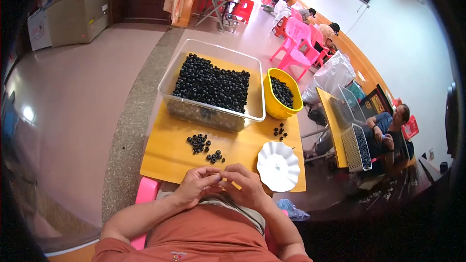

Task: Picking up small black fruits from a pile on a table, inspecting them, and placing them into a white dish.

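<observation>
My left hand [198, 184] and my right hand [245, 187] meet at the near edge of the yellow table [160, 157]. Both have their fingers bent into a pinch, with the fingertips almost touching. A small dark part shows between them, mostly hidden by the fingers. Just beyond my hands lie loose small black ring-shaped parts [198, 143], with a second little group [214, 156] closer to me. To the right of my right hand is a white scalloped dish [278, 167], with a small mark at its middle.
A large clear plastic bin [204, 108] of black parts fills the table's far side. Beside it stands a yellow tub [281, 112] of similar parts; a few loose ones [280, 131] lie before it. Right, a seated person [387, 126] works near a white basket [353, 150]. Pink chairs [294, 43] stand beyond.
</observation>
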The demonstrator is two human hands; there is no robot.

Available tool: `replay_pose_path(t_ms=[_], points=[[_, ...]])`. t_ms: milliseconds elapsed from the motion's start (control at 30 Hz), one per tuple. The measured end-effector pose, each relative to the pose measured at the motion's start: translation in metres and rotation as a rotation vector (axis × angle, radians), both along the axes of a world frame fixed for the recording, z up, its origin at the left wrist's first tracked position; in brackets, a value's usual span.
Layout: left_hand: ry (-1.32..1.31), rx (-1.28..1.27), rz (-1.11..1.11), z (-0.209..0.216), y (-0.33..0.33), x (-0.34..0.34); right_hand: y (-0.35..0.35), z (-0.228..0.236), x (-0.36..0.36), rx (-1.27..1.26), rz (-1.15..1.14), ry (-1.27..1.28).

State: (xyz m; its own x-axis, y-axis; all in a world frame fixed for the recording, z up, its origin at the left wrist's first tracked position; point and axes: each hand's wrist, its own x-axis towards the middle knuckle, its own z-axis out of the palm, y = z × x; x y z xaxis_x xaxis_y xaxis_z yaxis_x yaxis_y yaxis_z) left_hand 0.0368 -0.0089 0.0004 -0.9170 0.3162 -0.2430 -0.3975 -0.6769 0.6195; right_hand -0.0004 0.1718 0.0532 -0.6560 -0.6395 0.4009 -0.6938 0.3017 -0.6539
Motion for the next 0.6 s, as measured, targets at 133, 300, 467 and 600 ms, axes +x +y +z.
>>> replay_pose_path(t_ms=[133,300,467,600], points=[[0.026,0.04,-0.027,-0.017,0.002,0.001,-0.016,0.071,0.032,-0.316,0.438,-0.124],[0.084,-0.078,-0.017,-0.013,0.004,0.001,-0.046,0.119,0.067,-0.775,0.904,-0.368],[0.079,-0.138,-0.056,-0.006,0.008,-0.001,-0.053,0.14,0.066,-0.992,1.18,-0.676],[0.062,-0.122,-0.056,-0.013,0.009,-0.001,-0.042,0.137,0.064,-0.853,1.171,-0.692]])
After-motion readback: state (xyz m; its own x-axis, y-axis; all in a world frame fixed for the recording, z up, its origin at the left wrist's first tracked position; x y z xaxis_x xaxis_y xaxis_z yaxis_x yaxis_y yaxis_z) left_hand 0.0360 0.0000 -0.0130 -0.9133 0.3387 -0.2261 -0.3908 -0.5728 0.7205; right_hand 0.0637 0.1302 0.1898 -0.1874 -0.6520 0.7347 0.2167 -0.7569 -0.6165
